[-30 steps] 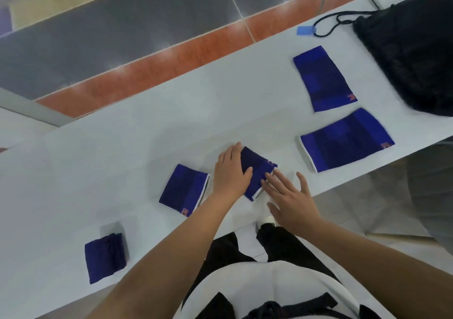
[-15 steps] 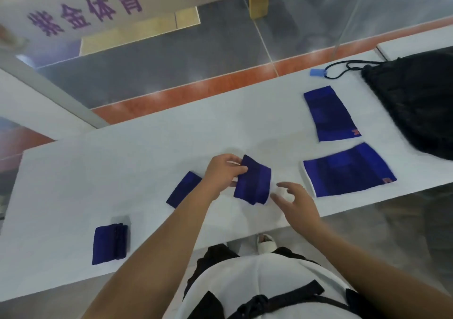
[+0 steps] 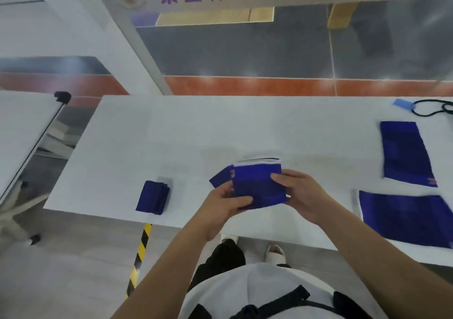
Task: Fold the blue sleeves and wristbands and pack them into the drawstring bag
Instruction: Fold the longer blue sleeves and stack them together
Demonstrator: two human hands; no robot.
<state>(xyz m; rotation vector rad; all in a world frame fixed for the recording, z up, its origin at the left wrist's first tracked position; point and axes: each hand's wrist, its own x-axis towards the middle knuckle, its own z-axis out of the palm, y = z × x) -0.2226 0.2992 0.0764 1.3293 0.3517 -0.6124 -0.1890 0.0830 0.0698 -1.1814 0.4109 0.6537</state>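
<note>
Both hands hold a blue wristband [image 3: 259, 186] with a white edge just above the white table [image 3: 196, 132]. My left hand [image 3: 224, 204] pinches its lower left corner; my right hand [image 3: 300, 192] grips its right side. A second blue wristband [image 3: 219, 179] lies on the table behind it, mostly hidden. A folded blue wristband [image 3: 152, 197] rests to the left near the front edge. Two flat blue sleeves lie at the right: the far sleeve [image 3: 405, 153] and the near sleeve [image 3: 402, 217]. Only the drawstring bag's black cord [image 3: 431, 107] and blue tag [image 3: 402, 104] show at the far right.
Another white table [image 3: 22, 127] stands to the left across a gap. A yellow-and-black striped line [image 3: 139, 255] runs on the floor below the table's front edge. A pillar [image 3: 147, 56] and a banner with purple characters rise behind the table.
The wristband was pressed flat on the table, then lifted by my left hand; now both hands hold it. My view swung left, so the bag's body left the frame.
</note>
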